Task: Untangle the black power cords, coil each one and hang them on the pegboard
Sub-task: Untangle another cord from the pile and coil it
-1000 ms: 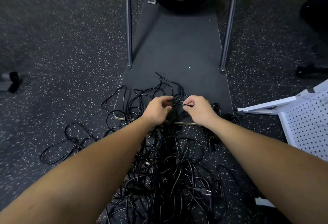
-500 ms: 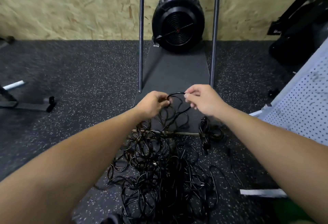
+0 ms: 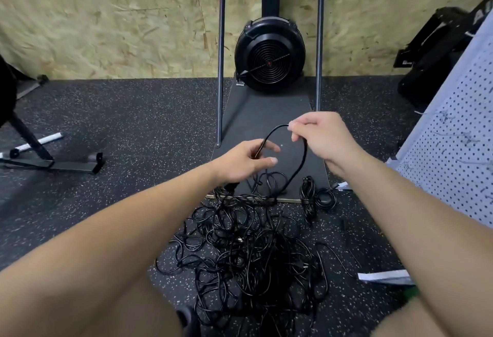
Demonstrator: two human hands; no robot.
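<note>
Since a moment ago we've lifted one thin black power cord (image 3: 298, 166) higher, right hand (image 3: 320, 139) and left hand (image 3: 245, 163) pinching it; feed slowly, easing snags from the black tangled cord pile (image 3: 253, 254).

Open speckled rubber floor (image 3: 128, 123) is left to the left of the tangled black power cords (image 3: 250, 251), while the right is closed off by the leaning white perforated pegboard (image 3: 458, 150) and ahead by two upright metal poles (image 3: 220, 56) and a round black fan (image 3: 270, 55).

Black round fan (image 3: 270, 55) against chipboard wall (image 3: 106, 16), between two upright metal poles (image 3: 220, 53); dark mat (image 3: 266, 115) on speckled rubber floor (image 3: 120, 123); black stand base (image 3: 53, 164) at left.
</note>
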